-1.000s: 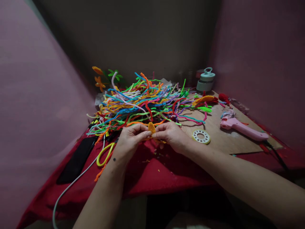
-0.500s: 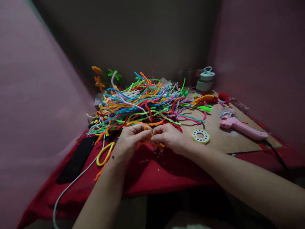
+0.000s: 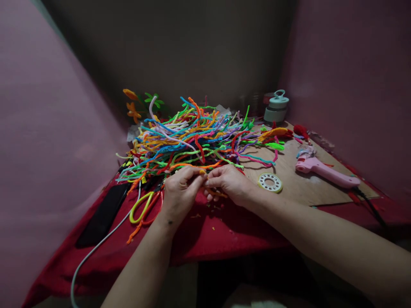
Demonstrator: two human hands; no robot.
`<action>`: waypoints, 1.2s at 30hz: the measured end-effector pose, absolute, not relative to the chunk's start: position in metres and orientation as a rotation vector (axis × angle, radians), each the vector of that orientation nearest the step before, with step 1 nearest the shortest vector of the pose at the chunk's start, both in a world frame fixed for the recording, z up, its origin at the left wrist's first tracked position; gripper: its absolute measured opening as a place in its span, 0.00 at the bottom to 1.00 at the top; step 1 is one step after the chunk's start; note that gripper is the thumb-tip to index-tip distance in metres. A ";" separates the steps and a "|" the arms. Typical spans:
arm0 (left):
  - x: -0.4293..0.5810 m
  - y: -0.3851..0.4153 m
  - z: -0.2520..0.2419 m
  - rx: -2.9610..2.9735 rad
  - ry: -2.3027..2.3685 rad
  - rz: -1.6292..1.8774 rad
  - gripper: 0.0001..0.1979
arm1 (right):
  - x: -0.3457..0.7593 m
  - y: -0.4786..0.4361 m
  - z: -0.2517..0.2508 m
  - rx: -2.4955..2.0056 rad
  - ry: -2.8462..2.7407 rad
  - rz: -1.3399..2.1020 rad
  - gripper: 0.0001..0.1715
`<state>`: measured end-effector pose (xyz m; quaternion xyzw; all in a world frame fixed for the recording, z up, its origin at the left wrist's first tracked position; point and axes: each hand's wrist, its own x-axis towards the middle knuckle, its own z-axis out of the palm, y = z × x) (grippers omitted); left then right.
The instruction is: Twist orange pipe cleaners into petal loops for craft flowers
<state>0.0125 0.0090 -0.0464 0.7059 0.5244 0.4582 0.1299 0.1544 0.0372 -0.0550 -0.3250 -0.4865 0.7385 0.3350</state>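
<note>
Fingertips of my left hand [image 3: 183, 186] and my right hand [image 3: 226, 182] meet over the front of the table, both closed in a pinch on an orange-yellow pipe cleaner [image 3: 203, 172]. Part of it shows at the left fingertips, and an orange length runs under the right fingers; the rest is hidden. Just behind the hands lies a big heap of coloured pipe cleaners [image 3: 180, 143]. Scissors with yellow and red handles [image 3: 141, 207] rest beside my left wrist, their blades covered. To the right of my right hand is a white-and-yellow tape spool [image 3: 270, 182].
A pink glue gun [image 3: 327, 171] with a black cord lies on a wooden board [image 3: 298, 188]. Behind it stands a lidded bottle [image 3: 276, 108]. At left are a black phone [image 3: 102, 216] and a pale cable [image 3: 105, 235]. Scraps dot the red cloth [image 3: 224, 244].
My left hand has shifted right and rolled over, closing in on the right fingertips. The red scissor handle has come into sight beside it. My right hand stays nearly in place.
</note>
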 end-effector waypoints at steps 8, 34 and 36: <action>0.005 0.012 -0.033 1.864 1.498 0.981 0.09 | 0.155 0.040 -0.051 -0.859 -1.066 1.773 0.11; 0.023 0.009 -0.043 1.216 1.092 1.025 0.10 | 0.155 0.043 -0.051 -0.561 -0.785 1.842 0.13; 0.024 0.010 -0.044 1.234 1.085 1.004 0.11 | 0.154 0.042 -0.051 -0.582 -0.796 1.837 0.13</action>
